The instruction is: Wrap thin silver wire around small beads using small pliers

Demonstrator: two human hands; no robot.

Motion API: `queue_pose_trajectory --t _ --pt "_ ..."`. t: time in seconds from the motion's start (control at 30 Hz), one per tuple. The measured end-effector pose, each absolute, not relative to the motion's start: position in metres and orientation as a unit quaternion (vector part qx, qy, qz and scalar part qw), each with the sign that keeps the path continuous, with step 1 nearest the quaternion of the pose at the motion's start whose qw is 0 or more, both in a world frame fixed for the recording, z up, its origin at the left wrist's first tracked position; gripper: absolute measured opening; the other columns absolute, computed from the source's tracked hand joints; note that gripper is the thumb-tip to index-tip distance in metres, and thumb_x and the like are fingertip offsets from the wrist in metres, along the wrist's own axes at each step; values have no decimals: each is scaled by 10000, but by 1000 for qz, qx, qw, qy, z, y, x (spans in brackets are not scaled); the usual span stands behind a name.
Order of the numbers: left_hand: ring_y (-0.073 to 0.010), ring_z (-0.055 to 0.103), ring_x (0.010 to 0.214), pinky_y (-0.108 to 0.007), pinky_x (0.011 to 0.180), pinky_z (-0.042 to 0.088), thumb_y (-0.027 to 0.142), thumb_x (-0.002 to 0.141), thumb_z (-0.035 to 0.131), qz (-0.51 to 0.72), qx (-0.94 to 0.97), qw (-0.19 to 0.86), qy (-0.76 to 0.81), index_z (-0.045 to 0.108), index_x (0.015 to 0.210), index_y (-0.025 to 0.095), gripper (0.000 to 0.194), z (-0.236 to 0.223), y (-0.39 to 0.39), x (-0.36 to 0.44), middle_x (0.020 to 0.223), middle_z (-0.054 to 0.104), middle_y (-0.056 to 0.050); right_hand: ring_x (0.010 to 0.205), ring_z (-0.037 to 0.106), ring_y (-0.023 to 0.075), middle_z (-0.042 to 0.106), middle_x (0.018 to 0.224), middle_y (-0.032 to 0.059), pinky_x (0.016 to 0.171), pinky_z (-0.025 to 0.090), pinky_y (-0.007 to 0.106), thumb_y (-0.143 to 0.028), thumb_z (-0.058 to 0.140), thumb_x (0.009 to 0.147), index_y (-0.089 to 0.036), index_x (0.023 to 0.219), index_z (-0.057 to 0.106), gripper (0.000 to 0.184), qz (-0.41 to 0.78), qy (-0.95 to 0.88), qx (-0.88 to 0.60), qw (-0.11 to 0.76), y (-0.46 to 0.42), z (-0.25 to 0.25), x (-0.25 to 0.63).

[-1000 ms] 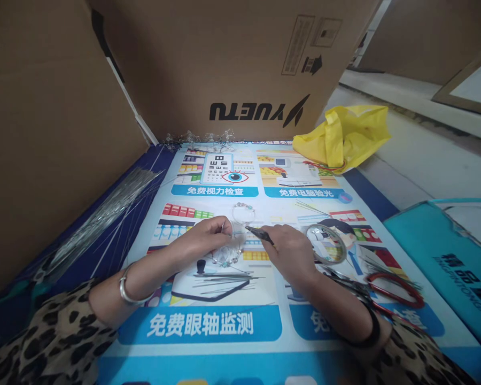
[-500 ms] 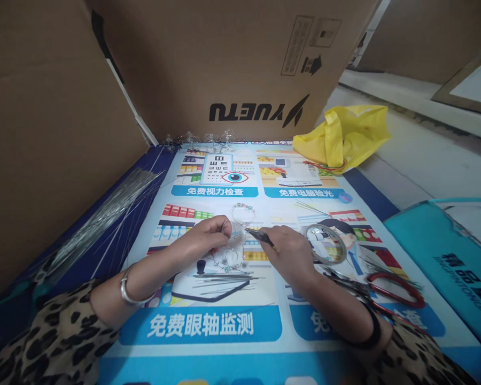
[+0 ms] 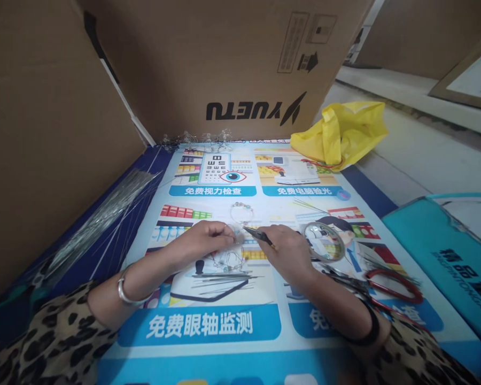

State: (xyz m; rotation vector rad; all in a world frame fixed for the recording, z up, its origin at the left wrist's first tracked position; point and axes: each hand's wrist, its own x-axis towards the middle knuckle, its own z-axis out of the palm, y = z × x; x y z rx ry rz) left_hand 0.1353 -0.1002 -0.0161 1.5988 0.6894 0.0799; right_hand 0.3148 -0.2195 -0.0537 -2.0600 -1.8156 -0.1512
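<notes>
My left hand pinches a thin wire piece strung with small beads, which hangs down onto the printed poster mat. My right hand is closed round slim dark pliers, whose tip points left and meets the wire at my left fingertips. A finished beaded wire ring lies on the mat just beyond both hands. Short cut wire pins lie below the hands.
A bundle of long silver wires lies at the left by a cardboard wall. A big cardboard box stands behind. A yellow plastic bag, a clear tape roll, red-handled scissors and a teal bag sit to the right.
The hands have stayed close together at the same spot. The beaded wire under my left hand has dropped a little lower and the view has shifted slightly.
</notes>
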Motion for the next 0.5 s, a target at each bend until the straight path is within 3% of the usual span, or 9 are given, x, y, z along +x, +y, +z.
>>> queue_pose_trajectory --t 0.27,0.5 --pt "-62 348 487 -188 441 251 365 716 624 44 700 638 319 646 791 143 235 -17 -101 136 576 493 33 782 591 173 679 824 21 675 374 259 -295 502 844 -216 944 650 196 -40 -637 -749 177 -219 -50 314" --pt "-51 294 419 -188 411 203 360 741 596 68 664 667 332 608 762 150 212 -20 -100 136 486 417 61 792 594 179 678 828 18 677 378 264 -298 500 843 -221 946 649 196 -34 -632 -755 172 -218 -51 315"
